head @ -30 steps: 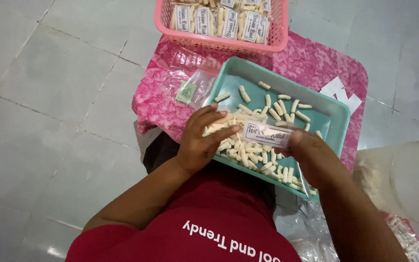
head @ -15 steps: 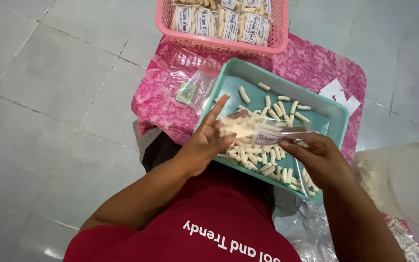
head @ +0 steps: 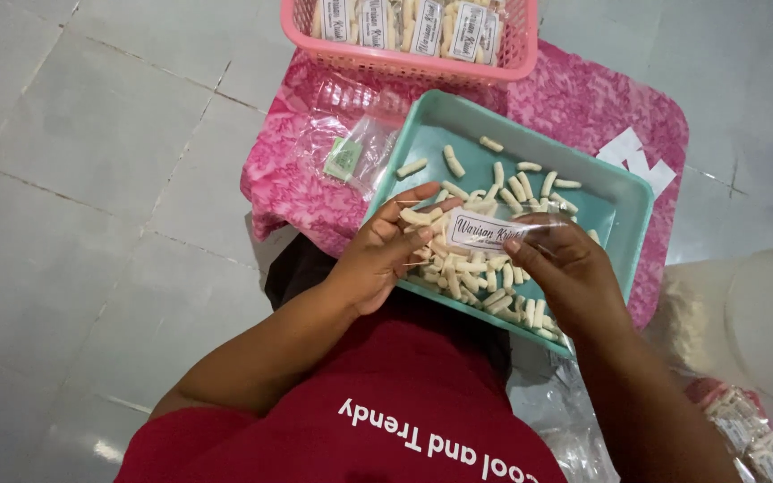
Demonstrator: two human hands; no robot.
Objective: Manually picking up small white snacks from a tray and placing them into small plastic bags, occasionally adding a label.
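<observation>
Head view: a clear bag [head: 485, 231] w/ a white label is held over the teal tray [head: 624, 192]; its right end is pinched by the right hand [head: 558, 273]; pale snack sticks [head: 422, 216] are gripped in the left hand [head: 385, 255] at the bag's left end; more sticks lie in the tray on pink cloth [head: 574, 94]; a pink basket [head: 404, 61] of filled packs sits behind.

View count: one, the head camera you wear.
Position: above your chest, close to your work.
Facing: steeply down and forward onto your left hand [head: 385, 255], right hand [head: 558, 268] and the teal tray [head: 624, 192].
Upper edge: pink basket [head: 404, 61] (cropped).
Surround: tiled floor [head: 91, 179].
Shared ground: not applicable.
</observation>
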